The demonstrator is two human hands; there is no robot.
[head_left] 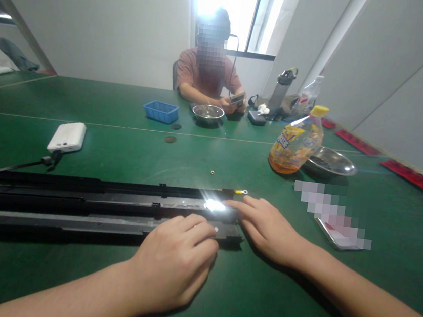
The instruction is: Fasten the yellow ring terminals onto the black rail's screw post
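Observation:
Two long black channel-shaped rails [120, 222] lie side by side across the left and middle of the table. My left hand [177, 256] rests over the near rail close to its right end, its fingers curled together. The fingertips are hidden, so whatever they hold cannot be made out. My right hand [268, 228] is at the rails' right end, index finger stretched onto the far rail beside a bright reflection. A yellow-sleeved ring terminal [244, 192] sticks out past the far rail's end, just above the right fingers. Beyond the rails lies a small brass-coloured ring [212, 172].
A white power bank [67, 137] with a black cable sits behind the rails at left. Further back are a blue basket [161, 112] and a metal bowl [208, 113], with a person seated behind. To the right stand a drink bottle [293, 145], another bowl [331, 164] and a phone [340, 234].

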